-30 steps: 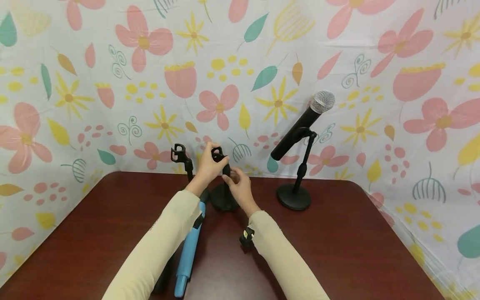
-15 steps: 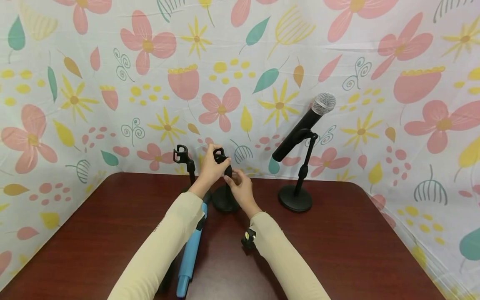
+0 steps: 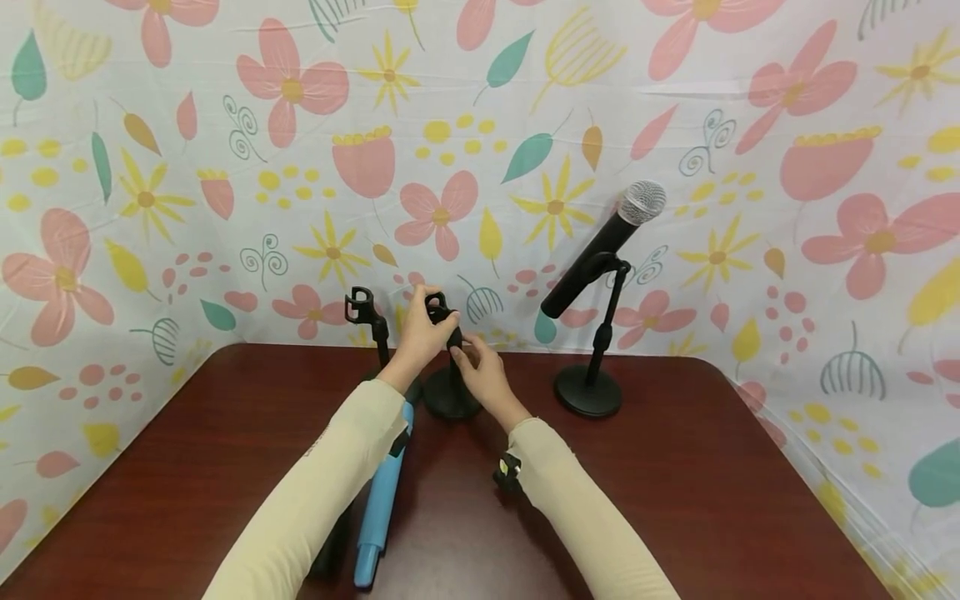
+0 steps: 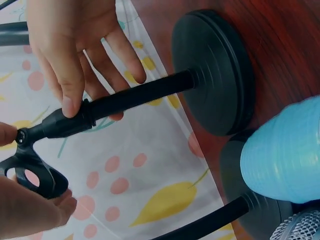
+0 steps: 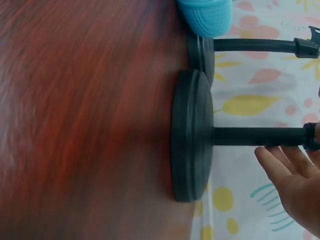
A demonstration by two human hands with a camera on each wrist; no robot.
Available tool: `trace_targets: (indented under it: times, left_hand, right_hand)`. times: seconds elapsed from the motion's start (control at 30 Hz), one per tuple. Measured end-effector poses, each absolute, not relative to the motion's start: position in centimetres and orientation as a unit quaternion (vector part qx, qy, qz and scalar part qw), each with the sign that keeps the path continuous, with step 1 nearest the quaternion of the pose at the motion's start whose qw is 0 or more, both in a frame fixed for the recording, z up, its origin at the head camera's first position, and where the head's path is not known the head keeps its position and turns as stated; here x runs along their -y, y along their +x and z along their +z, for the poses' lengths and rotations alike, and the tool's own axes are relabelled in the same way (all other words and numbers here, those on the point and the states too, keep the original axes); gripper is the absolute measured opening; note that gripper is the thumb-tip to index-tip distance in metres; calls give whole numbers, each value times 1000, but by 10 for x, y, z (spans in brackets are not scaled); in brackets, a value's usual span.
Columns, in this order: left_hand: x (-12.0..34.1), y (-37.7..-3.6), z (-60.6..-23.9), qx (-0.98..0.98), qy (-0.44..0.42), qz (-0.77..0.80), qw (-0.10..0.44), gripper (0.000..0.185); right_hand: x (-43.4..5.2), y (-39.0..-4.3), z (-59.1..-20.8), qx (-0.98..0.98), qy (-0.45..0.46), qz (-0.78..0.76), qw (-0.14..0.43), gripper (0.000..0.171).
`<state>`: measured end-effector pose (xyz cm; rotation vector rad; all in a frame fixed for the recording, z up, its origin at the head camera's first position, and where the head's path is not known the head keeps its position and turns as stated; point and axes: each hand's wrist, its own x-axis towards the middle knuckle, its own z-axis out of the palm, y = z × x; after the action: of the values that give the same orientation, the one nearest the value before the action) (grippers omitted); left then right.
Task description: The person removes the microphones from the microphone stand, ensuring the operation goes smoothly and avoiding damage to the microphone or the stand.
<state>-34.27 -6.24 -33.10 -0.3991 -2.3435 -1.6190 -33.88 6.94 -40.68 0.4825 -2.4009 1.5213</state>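
Observation:
A black microphone stand (image 3: 450, 392) with a round base stands upright at the back middle of the table. My left hand (image 3: 423, 333) grips the microphone clip (image 4: 42, 175) at its top, thumb near the pivot joint. Just below, my right hand (image 3: 483, 375) holds the stand's collar (image 4: 67, 121), its thumb on the near side and its fingers behind the pole. In the right wrist view my right hand (image 5: 300, 187) shows partly, fingers at the pole (image 5: 260, 136); the clip is out of that view.
To the left stands another microphone stand (image 3: 381, 333) with a bare clip. A blue-cased microphone (image 3: 381, 500) lies on the table (image 3: 660, 508), partly under my left forearm. At right, a black microphone (image 3: 600, 254) rests tilted in a third stand (image 3: 592, 392). A flowered cloth (image 3: 480, 108) hangs behind.
My left hand stays on the clip. My right hand has shifted slightly at the collar, with its wrist moved a little to the right. The stands and microphones have stayed put.

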Motion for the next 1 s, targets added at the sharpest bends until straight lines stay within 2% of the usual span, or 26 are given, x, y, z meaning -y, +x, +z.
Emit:
trace_targets:
  times: [0.17,0.33,0.67,1.0]
  left_hand:
    - [60,-343,-334,827,-127,-523,163,49]
    - [60,-343,-337,838,-129,-490,205,51]
    - [55,-338,-336,852,-118,-455,233,56]
    - [52,-336,-337,854,-147,-417,274,48]
  right_hand:
    - [-80,-336,-400,835,176,504,134,38]
    - [-94,-334,-398,823,178,512,170,35]
    - [-122,-325,-388,789,193,539,222,34]
    - [-147,-289,-357,786,164,533,266,35]
